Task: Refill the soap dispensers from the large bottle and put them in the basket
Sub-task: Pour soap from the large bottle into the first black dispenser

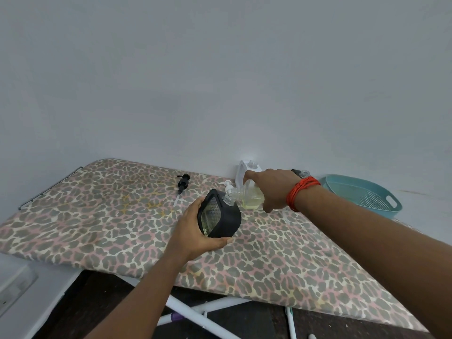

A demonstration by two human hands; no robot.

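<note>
leopard-print board (97,216) by grey wall (220,81) — left hand (193,230) holds dispenser (226,220), right hand (271,187) grips bottle (250,195).

A board (97,216) in a leopard-print cover stands against a plain grey wall (220,81). A wire rest (49,184) juts from its far left end. White legs (195,311) cross under its near edge, over a dark floor (97,302).

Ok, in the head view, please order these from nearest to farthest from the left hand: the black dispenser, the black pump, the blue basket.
1. Black dispenser, held in the left hand.
2. Black pump, lying on the board beyond the hand, slightly left.
3. Blue basket, far to the right.
</note>
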